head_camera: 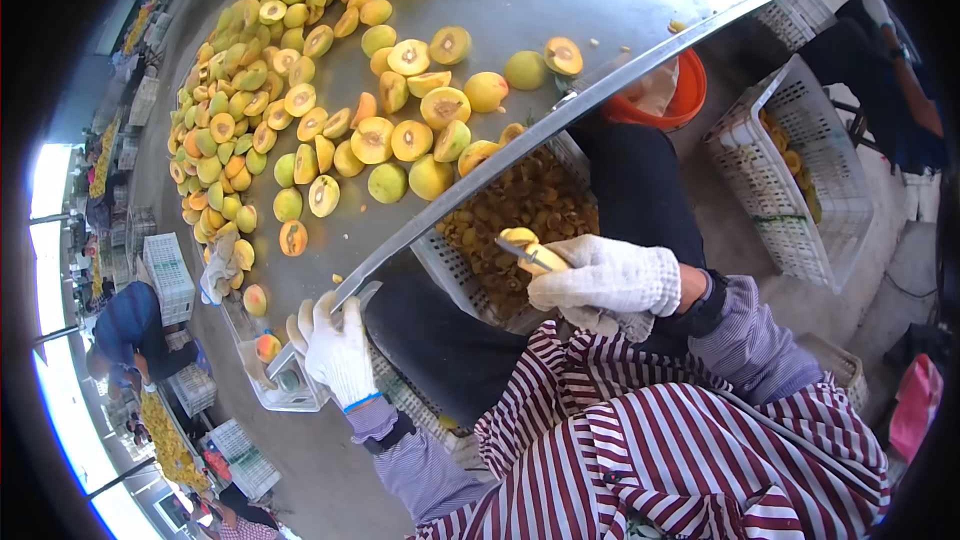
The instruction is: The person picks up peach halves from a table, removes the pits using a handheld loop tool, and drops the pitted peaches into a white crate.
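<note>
My right hand [600, 277], in a white knit glove, grips a small hand tool [534, 251] with a grey metal blade and yellow parts. Whether some of the yellow is fruit, I cannot tell. Below it, between my knees, a white plastic crate [450, 270] holds a heap of brown-orange fruit scraps [517, 217]. My left hand [337, 349], gloved too, rests with fingers apart over the near metal edge of the table [442, 202]. Halved yellow peaches [373, 140], many showing the stone or its hollow, lie on the steel tabletop [517, 4].
Whole and halved fruit [232, 112] is piled along the table's far side. A gloved hand [221, 266] of another person reaches that edge. An orange bucket [667, 94] and a white crate [795, 172] stand right. A white container [281, 386] hangs by the left corner.
</note>
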The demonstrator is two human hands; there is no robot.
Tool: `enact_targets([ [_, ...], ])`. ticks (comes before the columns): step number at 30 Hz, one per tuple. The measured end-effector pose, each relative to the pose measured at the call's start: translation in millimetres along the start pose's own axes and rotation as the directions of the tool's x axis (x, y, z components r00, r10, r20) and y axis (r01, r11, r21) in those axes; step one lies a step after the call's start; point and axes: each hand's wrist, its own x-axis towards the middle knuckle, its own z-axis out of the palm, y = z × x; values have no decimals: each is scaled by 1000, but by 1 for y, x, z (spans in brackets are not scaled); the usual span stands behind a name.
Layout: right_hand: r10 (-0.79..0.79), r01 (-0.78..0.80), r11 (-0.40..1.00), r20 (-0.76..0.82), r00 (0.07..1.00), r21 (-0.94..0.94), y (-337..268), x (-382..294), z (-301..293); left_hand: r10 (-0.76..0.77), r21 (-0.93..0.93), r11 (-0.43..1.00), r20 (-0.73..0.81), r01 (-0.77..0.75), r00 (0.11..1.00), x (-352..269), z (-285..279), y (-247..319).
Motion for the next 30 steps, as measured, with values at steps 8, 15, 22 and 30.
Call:
enact_targets([
  [8, -118, 67, 915, -105, 987, -397, -16, 17, 17, 157, 123, 969, 364, -214, 918, 99, 105, 59],
  [15, -397, 144, 717, -229, 889, -682, 19, 32, 4, 186, -823, 171, 568, 542, 802, 72, 60, 96],
  [22, -568, 227, 570, -179, 803, -790, 3, 19, 24, -13, -657, 691, 405, 301, 914, 14, 20, 143],
  [30, -651, 334, 611, -215, 728, -718, 2, 5, 33, 128, -832, 280, 527, 479, 840, -7, 17, 145],
])
